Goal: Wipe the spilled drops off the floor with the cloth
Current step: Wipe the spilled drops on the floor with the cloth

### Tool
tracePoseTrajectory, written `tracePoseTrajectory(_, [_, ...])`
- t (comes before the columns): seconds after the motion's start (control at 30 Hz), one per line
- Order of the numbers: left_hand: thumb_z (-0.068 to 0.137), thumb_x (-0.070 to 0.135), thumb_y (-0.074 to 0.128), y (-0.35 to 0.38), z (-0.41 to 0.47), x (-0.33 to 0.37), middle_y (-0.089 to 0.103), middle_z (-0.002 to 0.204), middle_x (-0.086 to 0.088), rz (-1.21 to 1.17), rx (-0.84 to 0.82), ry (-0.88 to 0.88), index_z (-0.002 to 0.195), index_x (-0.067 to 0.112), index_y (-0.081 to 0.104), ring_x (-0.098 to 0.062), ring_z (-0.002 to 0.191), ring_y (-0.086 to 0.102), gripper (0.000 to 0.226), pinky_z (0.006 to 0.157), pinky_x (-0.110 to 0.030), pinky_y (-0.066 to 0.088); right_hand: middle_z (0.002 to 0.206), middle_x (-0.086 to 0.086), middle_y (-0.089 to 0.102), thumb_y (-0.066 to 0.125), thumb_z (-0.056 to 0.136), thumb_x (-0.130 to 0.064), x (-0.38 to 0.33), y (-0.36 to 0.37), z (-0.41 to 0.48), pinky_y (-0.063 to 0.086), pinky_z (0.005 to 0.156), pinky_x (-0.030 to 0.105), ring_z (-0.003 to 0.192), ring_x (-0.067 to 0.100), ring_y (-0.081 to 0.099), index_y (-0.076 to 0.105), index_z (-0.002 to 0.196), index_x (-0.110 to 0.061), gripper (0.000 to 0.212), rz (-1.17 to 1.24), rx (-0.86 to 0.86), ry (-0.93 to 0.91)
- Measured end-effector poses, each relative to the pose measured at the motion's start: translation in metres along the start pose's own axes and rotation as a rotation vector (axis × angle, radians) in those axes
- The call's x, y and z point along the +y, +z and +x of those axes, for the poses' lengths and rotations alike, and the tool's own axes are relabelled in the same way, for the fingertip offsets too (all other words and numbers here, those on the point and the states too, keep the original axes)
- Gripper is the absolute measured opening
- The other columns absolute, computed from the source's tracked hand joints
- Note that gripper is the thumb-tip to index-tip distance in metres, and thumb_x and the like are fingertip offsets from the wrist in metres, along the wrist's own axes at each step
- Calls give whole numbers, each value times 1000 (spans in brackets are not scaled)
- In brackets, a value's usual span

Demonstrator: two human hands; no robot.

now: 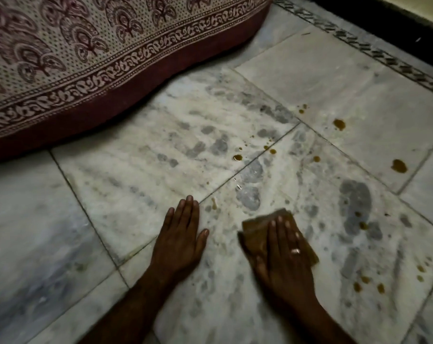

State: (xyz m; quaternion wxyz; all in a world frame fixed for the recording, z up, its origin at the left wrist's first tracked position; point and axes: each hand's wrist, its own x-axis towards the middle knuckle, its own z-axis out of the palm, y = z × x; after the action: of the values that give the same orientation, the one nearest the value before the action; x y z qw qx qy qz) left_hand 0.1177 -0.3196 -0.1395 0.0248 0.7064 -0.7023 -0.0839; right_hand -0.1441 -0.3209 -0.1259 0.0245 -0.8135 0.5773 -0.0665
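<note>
cloth (256,234) sits pressed under the flat right hand (284,259); left hand (178,242) lies flat, holding nothing. if soaked, it could smear the drops (399,166) at two o'clock.

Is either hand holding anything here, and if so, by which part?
Nothing is gripped. The right hand presses flat on the middle of the cloth, fingers straight. The left hand lies flat on the floor.

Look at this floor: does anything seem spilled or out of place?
Yes. Brown drops dot the marble floor ahead and right of the right hand, which presses a cloth flat; dark against pale stone, they look spilled.
</note>
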Motion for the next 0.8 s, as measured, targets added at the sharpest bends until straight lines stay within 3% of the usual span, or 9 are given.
tracePoseTrajectory(0.1, [100,48,20,-5,17,-8,14,166,-12,-1,10,-49,157,6,19,-25,154,11,71,124,-41,8,155,27,38,47,89,-42,-38,2,37,28,116,51,145,41,38,44,146,7,75,33,-49,-26])
tracePoseTrajectory(0.27, [100,52,20,-12,33,-25,10,166,-10,-17,9,5,157,7,17,-22,153,9,73,124,-37,4,156,17,42,58,85,-41,-46,4,-15,40,110,49,145,34,41,53,143,-1,71,34,-25,-313])
tracePoseTrajectory(0.4, [97,59,10,-15,43,-44,0,166,-7,-10,9,-50,158,9,8,-20,154,2,79,123,-32,-5,149,21,49,43,93,-42,-13,2,0,39,107,50,137,39,50,57,137,4,65,13,79,-159])
tracePoseTrajectory(0.57, [98,57,14,-17,47,-47,6,166,-10,3,7,-12,158,7,14,-22,154,4,78,124,-35,0,154,28,39,35,93,-44,-48,-3,94,35,118,53,144,42,38,45,145,8,74,29,-73,-66])
tracePoseTrajectory(0.67, [99,51,14,-20,48,-47,11,165,-10,-47,35,-37,157,6,18,-23,153,6,73,124,-36,3,151,26,45,46,88,-42,-78,7,94,41,114,53,142,40,44,52,141,6,72,31,-79,-210])
tracePoseTrajectory(0.8, [99,48,14,-27,64,-55,7,165,-7,-99,60,-23,157,8,16,-23,154,8,71,124,-35,4,159,15,39,57,86,-44,-56,10,65,28,119,44,147,31,39,50,147,-2,74,60,-87,-443])
